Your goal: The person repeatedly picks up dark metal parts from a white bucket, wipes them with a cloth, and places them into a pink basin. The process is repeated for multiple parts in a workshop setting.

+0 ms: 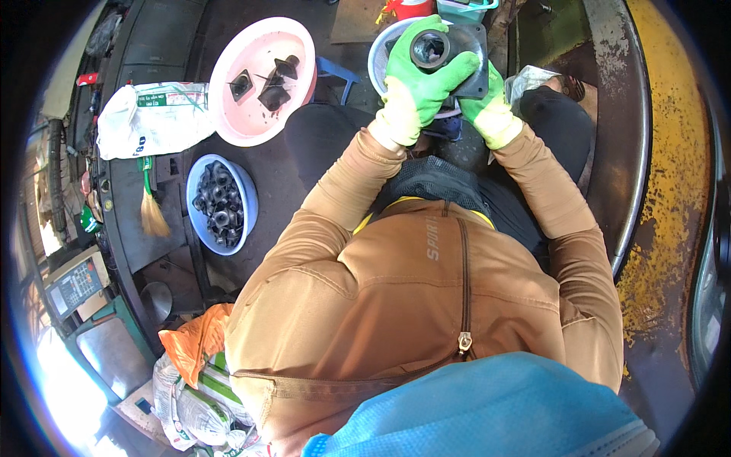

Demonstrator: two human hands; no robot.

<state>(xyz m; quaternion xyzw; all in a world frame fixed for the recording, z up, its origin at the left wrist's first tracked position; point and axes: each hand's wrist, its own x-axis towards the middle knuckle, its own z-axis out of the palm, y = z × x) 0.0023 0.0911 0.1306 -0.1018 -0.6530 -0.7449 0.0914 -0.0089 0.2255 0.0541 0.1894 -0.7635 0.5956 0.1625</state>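
Note:
A black part with a square flange and a round, hollow neck [470,47] is held up between both my hands, its opening facing me. My left hand [413,84], in a green and yellow glove, wraps its fingers and thumb around the neck. On the flange's right side my right hand [491,107], gloved the same way, is closed on the edge; most of its fingers are hidden behind the part. A pale basin [376,67] stands just behind and below the held part, largely covered by my hands.
To the left, a pink basin [227,122] holds several dark pieces. A blue basin [249,190] full of black parts stands nearer. A blue stool [339,75], a white sack [152,122] and a straw broom [152,209] are nearby. A yellow, worn metal edge [662,228] runs down the right.

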